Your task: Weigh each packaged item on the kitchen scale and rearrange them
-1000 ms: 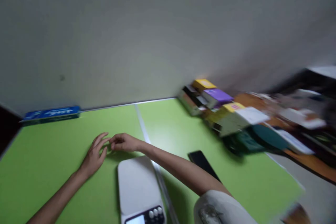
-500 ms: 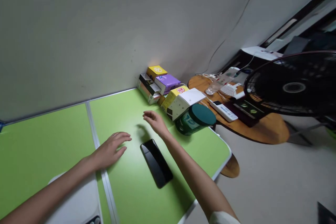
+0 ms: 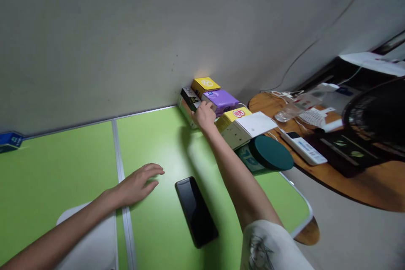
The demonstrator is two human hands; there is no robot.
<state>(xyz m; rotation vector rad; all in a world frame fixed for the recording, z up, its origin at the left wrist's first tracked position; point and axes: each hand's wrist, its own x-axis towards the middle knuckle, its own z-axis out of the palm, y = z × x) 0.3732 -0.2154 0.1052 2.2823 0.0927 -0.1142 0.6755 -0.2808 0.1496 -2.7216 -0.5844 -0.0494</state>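
Observation:
My right hand [image 3: 205, 116] is at the near end of a black box [image 3: 190, 97] with light lettering and a peach-coloured side. Its thumb is on the box's left side and the fingers curl over toward the right; the palm hides how firm the contact is. My left hand [image 3: 139, 183] rests over the green table [image 3: 152, 135] with fingers apart, holding nothing. A dark smartphone [image 3: 196, 213] lies flat between my two arms. Beside the black box are a purple pack [image 3: 223, 99] and a yellow-orange box [image 3: 206, 84].
Right of my right hand stand a yellow box [image 3: 236, 114], a white box [image 3: 256, 123] and a green tub [image 3: 272, 152]. A wooden side table [image 3: 344, 185] holds a power strip [image 3: 303, 147] and a clear bottle [image 3: 295, 107]. A blue box [image 3: 10, 141] is far left; a fan [image 3: 376, 114] is right.
My right hand has moved forward from above the phone to the black box against the wall. My left hand stays nearly in place. The view has shifted left, bringing in the blue box.

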